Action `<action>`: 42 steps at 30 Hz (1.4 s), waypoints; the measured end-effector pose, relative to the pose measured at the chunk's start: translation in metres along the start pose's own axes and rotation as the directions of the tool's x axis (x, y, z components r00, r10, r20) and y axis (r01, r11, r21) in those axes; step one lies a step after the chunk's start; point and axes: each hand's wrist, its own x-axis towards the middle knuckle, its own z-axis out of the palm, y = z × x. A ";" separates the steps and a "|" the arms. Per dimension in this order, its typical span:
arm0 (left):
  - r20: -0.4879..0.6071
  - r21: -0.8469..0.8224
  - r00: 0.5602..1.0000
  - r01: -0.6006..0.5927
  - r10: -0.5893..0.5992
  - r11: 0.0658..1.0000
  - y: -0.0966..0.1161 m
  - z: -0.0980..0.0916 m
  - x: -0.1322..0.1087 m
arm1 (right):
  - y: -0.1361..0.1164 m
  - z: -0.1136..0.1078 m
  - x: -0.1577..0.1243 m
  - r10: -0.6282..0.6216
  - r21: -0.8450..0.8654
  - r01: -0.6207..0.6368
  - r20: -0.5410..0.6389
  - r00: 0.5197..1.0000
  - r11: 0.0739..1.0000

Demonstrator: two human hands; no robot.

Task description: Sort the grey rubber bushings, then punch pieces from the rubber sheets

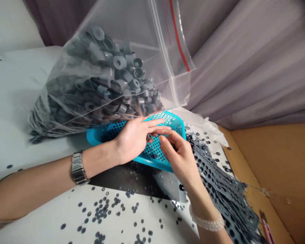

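Both my hands meet over a blue perforated plastic basket [181,127]. My left hand [133,137], palm turned to the right, has its upper fingers stretched out and the lower ones partly curled. A small grey rubber cap with a hole [149,136] is held at its palm side. My right hand [180,152] is curled, with thumb and forefinger close together beside the left fingers. Anything pinched there is too small or hidden to make out. A few small grey caps [155,156] lie in the basket.
A big clear zip bag [112,78] full of grey caps stands behind the basket. Punched dark rubber sheets [218,179] are heaped at the right. Small dark discs [101,210] are scattered over the white table [122,234]. A cardboard panel [274,162] and pink-handled tool [266,228] are far right.
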 end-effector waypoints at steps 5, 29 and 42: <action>0.112 0.070 0.992 0.044 -0.051 0.997 0.000 0.002 -0.005 | -0.008 0.005 -0.006 -0.089 -0.382 0.072 -0.026 0.996 0.922; 0.059 0.382 0.998 -0.005 -0.019 0.924 -0.002 0.007 -0.006 | -0.004 -0.024 0.003 0.177 0.092 -0.179 0.032 0.984 0.980; 0.619 0.704 0.776 -0.476 0.126 -0.527 -0.031 -0.015 -0.024 | -0.087 -0.061 0.101 -0.018 0.428 0.052 -0.085 0.996 0.902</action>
